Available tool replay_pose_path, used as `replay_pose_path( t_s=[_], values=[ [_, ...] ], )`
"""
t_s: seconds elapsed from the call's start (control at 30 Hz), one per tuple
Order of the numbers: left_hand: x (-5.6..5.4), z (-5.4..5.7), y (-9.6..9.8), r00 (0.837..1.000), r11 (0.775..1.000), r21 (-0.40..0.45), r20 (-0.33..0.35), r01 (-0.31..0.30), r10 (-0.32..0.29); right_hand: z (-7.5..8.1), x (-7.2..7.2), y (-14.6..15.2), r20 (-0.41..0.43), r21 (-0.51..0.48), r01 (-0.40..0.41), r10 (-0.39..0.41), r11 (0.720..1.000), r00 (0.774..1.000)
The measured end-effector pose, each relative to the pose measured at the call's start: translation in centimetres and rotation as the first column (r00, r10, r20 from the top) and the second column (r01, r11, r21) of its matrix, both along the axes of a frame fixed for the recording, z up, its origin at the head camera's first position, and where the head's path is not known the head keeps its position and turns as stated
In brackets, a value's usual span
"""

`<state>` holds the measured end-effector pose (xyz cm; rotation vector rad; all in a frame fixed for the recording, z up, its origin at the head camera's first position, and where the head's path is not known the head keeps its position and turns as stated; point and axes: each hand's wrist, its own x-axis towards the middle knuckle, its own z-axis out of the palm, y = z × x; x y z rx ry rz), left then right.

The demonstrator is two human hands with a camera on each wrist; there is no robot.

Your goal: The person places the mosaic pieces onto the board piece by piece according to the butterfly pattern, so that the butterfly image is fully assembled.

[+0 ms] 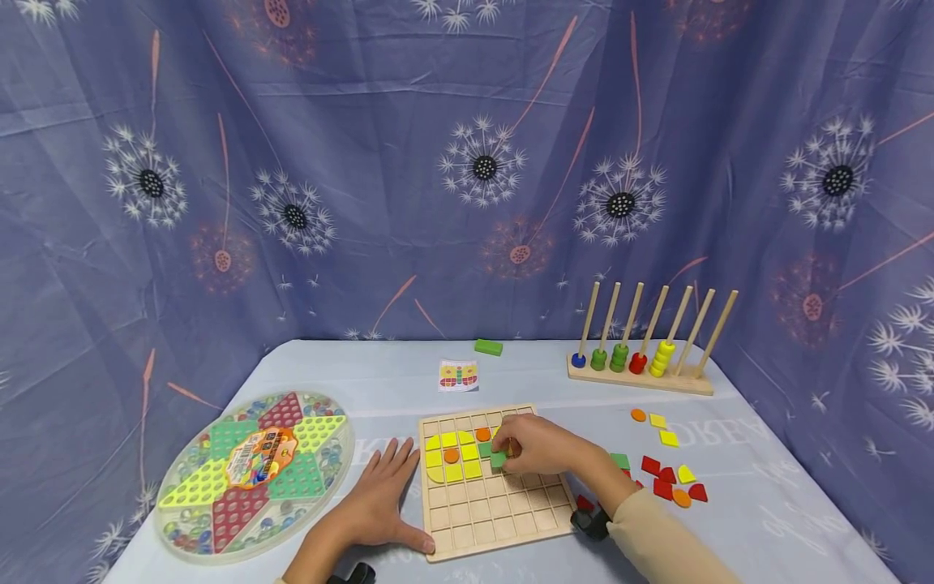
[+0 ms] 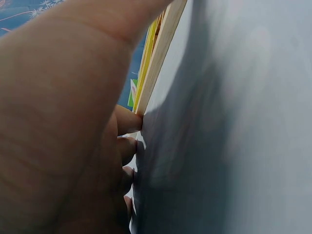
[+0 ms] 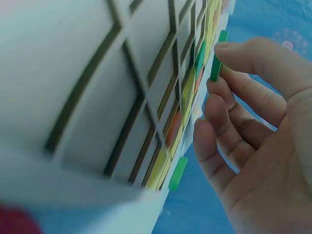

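Left hand (image 1: 381, 503) touches board's (image 1: 467, 515) edge; right hand (image 1: 543, 444) pinches green tile (image 1: 499, 461) inboard.

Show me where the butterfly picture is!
In the head view, the butterfly picture lies near the middle, just beyond the wooden board, with a green block farther back and slightly right.
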<state>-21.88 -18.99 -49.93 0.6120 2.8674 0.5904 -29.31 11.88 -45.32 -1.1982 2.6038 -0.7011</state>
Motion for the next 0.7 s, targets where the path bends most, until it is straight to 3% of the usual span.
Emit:
replay_pose_path(
  t_s=[0.5, 0.7],
  values=[
    [-0.1, 0.0, 0.1, 1.000, 1.000, -0.002, 0.015, -0.008, 0.008, -0.6, 0.2, -1.4, -0.127, 0.096, 0.022, -0.009, 0.995, 0.992],
    [-0.1, 0.1, 0.1, 1.000, 1.000, -0.001, 0.020, -0.014, 0.014, -0.9, 0.1, -1.2, -0.095, 0.080, 0.002, 0.005, 0.997, 0.996]
  ],
)
